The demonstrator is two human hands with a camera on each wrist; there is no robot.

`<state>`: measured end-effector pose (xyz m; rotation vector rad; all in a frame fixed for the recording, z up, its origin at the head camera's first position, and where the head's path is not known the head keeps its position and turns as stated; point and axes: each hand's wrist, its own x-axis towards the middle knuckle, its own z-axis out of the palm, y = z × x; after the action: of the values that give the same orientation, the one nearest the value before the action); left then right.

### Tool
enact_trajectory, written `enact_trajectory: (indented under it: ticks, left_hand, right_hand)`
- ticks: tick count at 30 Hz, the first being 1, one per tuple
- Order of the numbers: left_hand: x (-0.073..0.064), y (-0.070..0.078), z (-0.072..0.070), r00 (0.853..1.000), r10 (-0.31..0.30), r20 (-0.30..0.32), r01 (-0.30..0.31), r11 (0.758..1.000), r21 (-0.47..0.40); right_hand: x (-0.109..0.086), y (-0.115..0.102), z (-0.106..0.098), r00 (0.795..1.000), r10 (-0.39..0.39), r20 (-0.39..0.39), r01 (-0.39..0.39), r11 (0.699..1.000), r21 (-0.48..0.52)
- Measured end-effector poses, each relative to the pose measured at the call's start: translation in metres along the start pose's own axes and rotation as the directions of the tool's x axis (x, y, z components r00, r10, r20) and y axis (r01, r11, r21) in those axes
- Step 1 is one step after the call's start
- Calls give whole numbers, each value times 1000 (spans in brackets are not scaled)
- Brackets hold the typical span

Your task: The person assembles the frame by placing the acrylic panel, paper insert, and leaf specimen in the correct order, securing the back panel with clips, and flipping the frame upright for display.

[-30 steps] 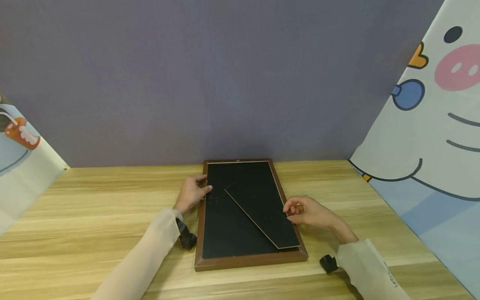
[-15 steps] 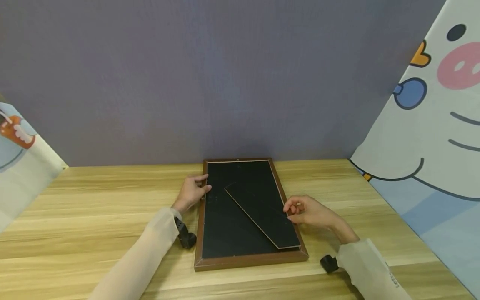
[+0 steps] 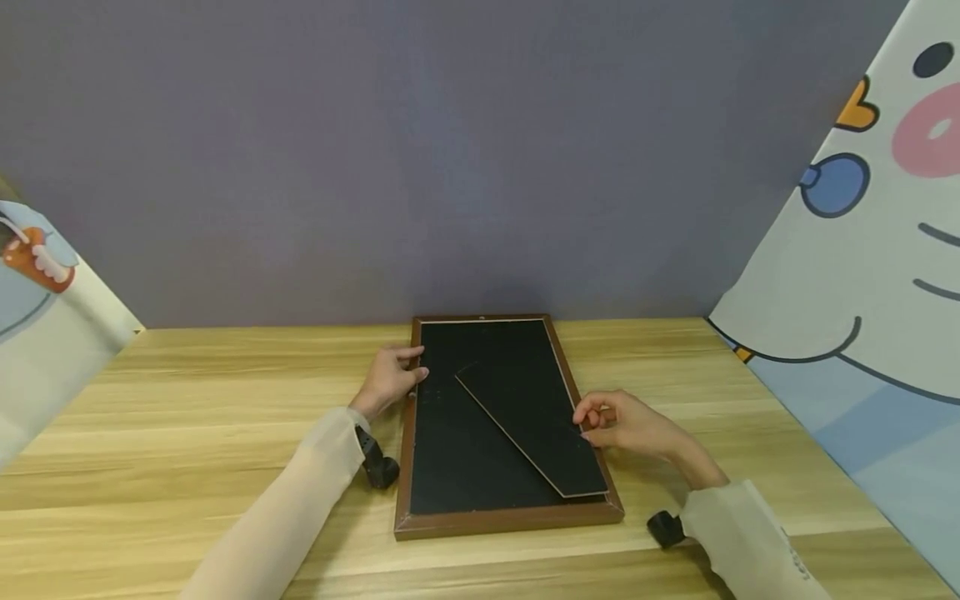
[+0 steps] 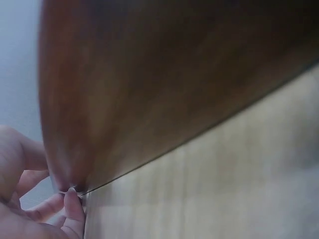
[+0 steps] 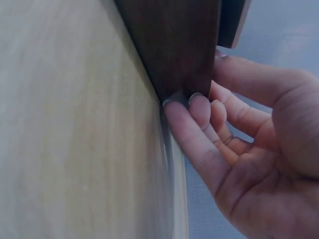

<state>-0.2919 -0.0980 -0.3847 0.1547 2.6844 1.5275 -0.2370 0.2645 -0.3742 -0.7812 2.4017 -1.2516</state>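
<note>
A brown picture frame (image 3: 510, 518) lies back side up on the table in the head view, its black backing board (image 3: 450, 467) showing. Slanting across that board is a black stand leg (image 3: 532, 433) with a pale cut edge. My left hand (image 3: 386, 382) holds the frame's left side, thumb over the rim. On the right side, my right hand (image 3: 633, 427) grips the rim. The right wrist view shows its fingertips (image 5: 199, 107) against the frame's outer side and the thumb on top. In the left wrist view, the frame's side (image 4: 124, 99) is large and blurred. The frame's front is hidden.
The wooden table (image 3: 225, 417) meets a grey upright panel (image 3: 450, 167) just behind the frame. Cartoon-printed sheets stand at the right (image 3: 862, 292) and left (image 3: 45, 333). A small black wrist camera (image 3: 382, 471) sits beside the frame's left side, another (image 3: 665, 529) near its lower right.
The whole head view has shifted slightly, so things sit a little further right. Both hands keep their places on the frame, and the stand leg lies as before.
</note>
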Motion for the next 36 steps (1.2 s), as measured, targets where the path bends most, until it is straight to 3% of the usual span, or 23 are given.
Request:
enact_trajectory:
  ticks: [8,17,26,32,36]
  left_hand:
    - [-5,-3,3,1000,11,-13,-12,999,-40]
    - [-14,-10,5,999,-42,3,42,985,-166]
    - [-41,-13,6,998,-50,31,55,976,-213]
    - [-59,-14,5,998,-58,31,64,954,-292]
    - [-73,-10,10,998,-62,26,67,952,-300]
  right_hand:
    - [-3,-1,0,1000,-10,-17,10,1000,-5]
    - [-7,-1,-1,999,36,-23,-34,997,70]
    - [-5,-4,-1,988,148,-42,-144,987,72]
    - [0,0,-5,987,159,-27,-158,987,28]
    - [3,2,-9,984,175,-32,-174,984,34]
